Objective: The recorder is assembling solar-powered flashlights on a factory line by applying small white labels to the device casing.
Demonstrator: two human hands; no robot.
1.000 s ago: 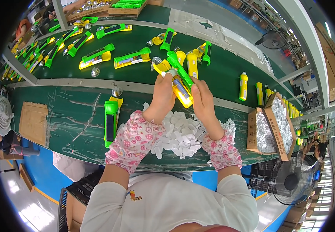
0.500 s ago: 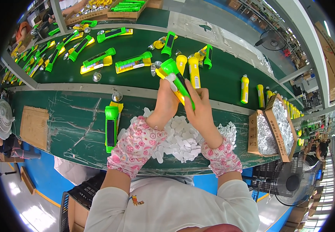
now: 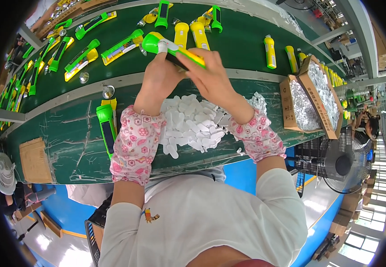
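Both hands hold a green and yellow flashlight above the back edge of the bench, tilted with its round green head to the left. My left hand is closed around it from below, with something whitish at the fingertip against the casing. Across the yellow tail end, my right hand has its fingers closed; its palm side is hidden. Below the hands lies a heap of flat white oval pieces. Another green flashlight, partly opened with a yellow part beside it, lies left of my left sleeve.
Beyond a metal rail, a green belt carries several opened flashlights and upright yellow flashlights. Cartons of small shiny parts stand at right. A cardboard sheet and white fan are at left; a black fan is at right.
The flashlight has swung from pointing up and away to lying nearly crosswise, its head toward the left. Both hands have turned with it; my view has shifted too.
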